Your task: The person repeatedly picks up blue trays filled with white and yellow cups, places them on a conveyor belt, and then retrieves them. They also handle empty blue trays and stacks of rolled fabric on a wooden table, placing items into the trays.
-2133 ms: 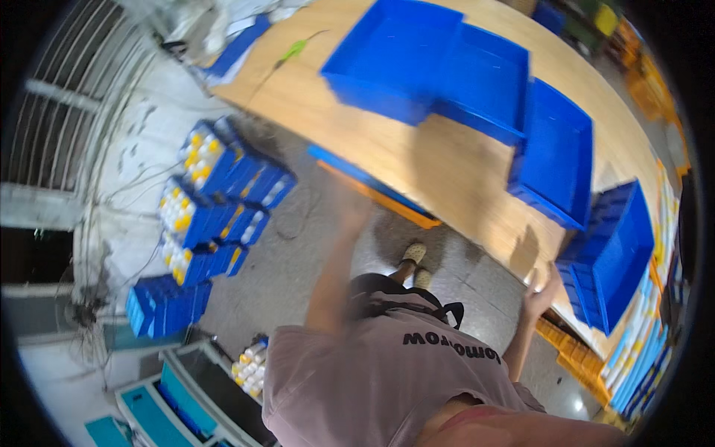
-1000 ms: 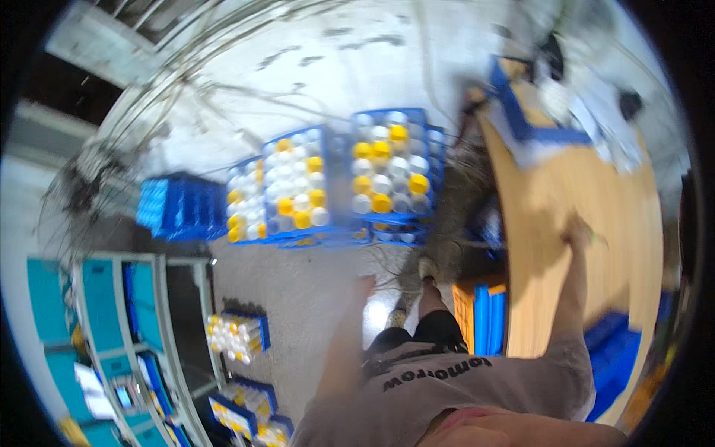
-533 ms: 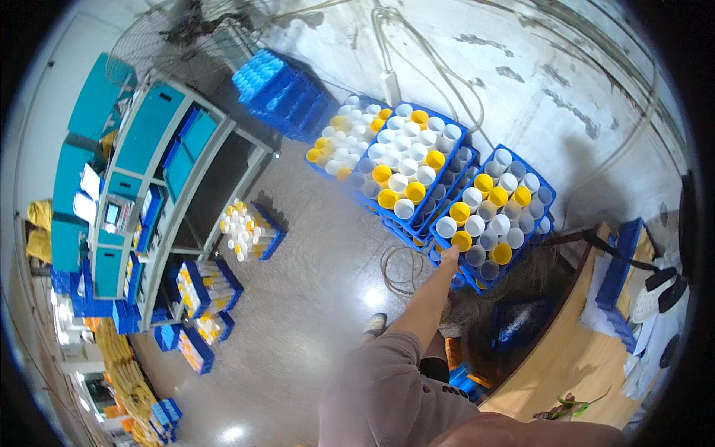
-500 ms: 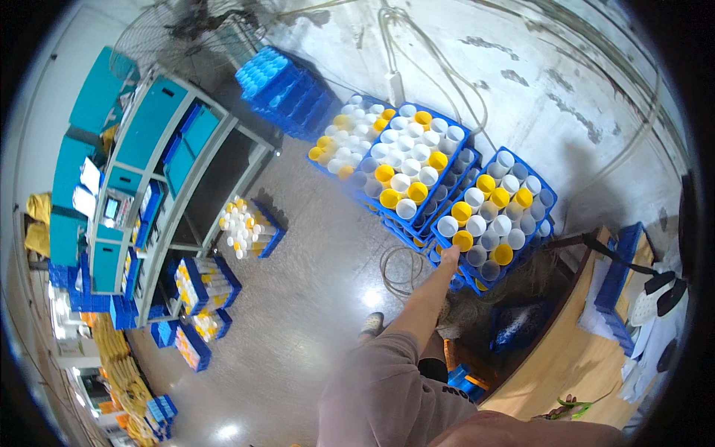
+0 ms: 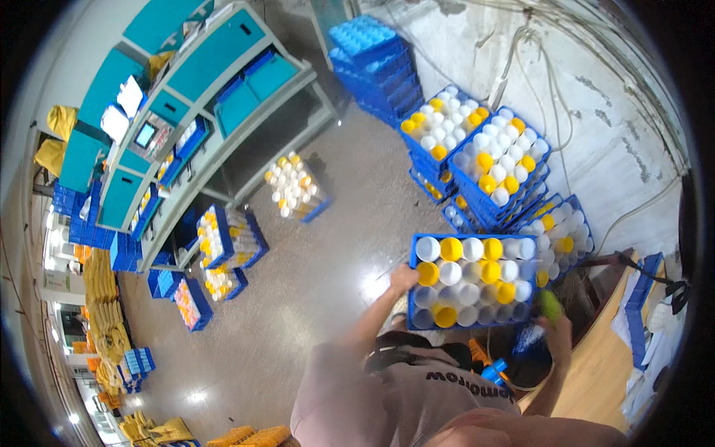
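Gripping blue crate (image 5: 472, 281) (level), long axis left-right

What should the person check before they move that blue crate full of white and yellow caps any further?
1. Left hand on the left edge of the blue plastic crate of white and yellow capped containers: ok.
2. Right hand at the crate's right edge: grip cannot tell, blurred.
3. Crate held level: roughly ok.
4. Containers all seated in their slots: cannot tell.
5. Grey concrete floor beside the person free to step: ok.
6. Stacked blue crates of capped containers near the crate: not ok, little room.
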Demonstrator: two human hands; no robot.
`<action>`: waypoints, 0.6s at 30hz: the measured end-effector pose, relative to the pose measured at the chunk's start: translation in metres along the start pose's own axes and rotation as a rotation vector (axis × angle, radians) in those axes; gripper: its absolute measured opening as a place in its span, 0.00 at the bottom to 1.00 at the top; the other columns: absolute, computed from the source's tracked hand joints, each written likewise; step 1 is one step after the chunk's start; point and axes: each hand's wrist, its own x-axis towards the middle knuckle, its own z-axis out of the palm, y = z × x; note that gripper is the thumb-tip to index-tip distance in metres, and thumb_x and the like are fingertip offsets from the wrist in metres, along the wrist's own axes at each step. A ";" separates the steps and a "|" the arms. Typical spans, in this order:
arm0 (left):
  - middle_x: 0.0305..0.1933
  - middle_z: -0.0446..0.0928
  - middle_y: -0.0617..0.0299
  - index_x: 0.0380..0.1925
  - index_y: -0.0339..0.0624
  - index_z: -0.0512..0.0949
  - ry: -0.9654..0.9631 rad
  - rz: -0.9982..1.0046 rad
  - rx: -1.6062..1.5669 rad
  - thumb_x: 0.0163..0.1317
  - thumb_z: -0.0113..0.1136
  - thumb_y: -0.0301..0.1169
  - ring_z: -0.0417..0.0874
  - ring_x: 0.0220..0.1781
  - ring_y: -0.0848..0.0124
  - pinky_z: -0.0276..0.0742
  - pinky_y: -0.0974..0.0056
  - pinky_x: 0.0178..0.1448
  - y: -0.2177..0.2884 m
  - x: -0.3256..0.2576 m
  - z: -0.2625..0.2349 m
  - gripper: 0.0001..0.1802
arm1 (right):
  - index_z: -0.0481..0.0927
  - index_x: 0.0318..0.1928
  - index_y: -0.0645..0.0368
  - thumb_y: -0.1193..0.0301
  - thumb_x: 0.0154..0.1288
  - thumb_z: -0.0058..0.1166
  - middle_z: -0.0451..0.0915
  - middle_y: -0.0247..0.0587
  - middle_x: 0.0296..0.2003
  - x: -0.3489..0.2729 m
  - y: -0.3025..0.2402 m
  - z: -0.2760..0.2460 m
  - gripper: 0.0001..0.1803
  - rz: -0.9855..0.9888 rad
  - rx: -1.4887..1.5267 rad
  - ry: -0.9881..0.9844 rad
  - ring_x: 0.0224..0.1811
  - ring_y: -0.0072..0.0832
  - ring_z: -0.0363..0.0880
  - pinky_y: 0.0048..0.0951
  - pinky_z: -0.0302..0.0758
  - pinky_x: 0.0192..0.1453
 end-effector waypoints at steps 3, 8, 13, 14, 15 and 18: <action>0.45 0.83 0.39 0.43 0.36 0.84 0.127 -0.049 0.095 0.54 0.55 0.38 0.85 0.49 0.46 0.80 0.51 0.56 -0.069 -0.026 -0.045 0.21 | 0.79 0.53 0.57 0.44 0.64 0.56 0.83 0.53 0.38 0.022 -0.086 0.119 0.31 0.055 -0.474 -0.471 0.42 0.48 0.82 0.44 0.76 0.44; 0.41 0.82 0.34 0.64 0.28 0.61 0.388 -0.157 0.039 0.56 0.56 0.35 0.85 0.45 0.41 0.79 0.46 0.53 -0.151 -0.065 -0.062 0.36 | 0.79 0.48 0.64 0.40 0.66 0.50 0.83 0.55 0.32 0.018 -0.155 0.251 0.35 -0.230 -0.641 -0.636 0.37 0.44 0.84 0.44 0.78 0.42; 0.36 0.82 0.35 0.60 0.30 0.72 0.489 -0.225 -0.110 0.56 0.59 0.43 0.85 0.42 0.41 0.79 0.47 0.50 -0.186 -0.101 -0.068 0.35 | 0.81 0.45 0.66 0.46 0.68 0.52 0.83 0.55 0.29 0.005 -0.177 0.265 0.31 -0.295 -0.672 -0.637 0.36 0.49 0.85 0.48 0.79 0.42; 0.36 0.82 0.34 0.58 0.30 0.74 0.507 -0.248 -0.142 0.56 0.58 0.41 0.85 0.43 0.41 0.79 0.46 0.51 -0.188 -0.108 -0.071 0.33 | 0.81 0.45 0.66 0.45 0.67 0.53 0.84 0.55 0.29 0.005 -0.178 0.262 0.31 -0.276 -0.659 -0.647 0.36 0.49 0.84 0.46 0.79 0.42; 0.36 0.82 0.34 0.56 0.30 0.75 0.497 -0.251 -0.149 0.55 0.58 0.40 0.84 0.43 0.40 0.79 0.46 0.51 -0.189 -0.115 -0.074 0.31 | 0.81 0.45 0.65 0.45 0.67 0.53 0.84 0.55 0.30 0.005 -0.179 0.259 0.30 -0.233 -0.716 -0.630 0.36 0.49 0.85 0.46 0.79 0.43; 0.36 0.82 0.34 0.51 0.32 0.79 0.497 -0.255 -0.200 0.54 0.57 0.39 0.84 0.44 0.40 0.78 0.45 0.52 -0.189 -0.128 -0.076 0.27 | 0.83 0.42 0.61 0.42 0.65 0.54 0.84 0.53 0.31 0.017 -0.168 0.243 0.30 -0.154 -0.758 -0.578 0.37 0.47 0.85 0.46 0.80 0.42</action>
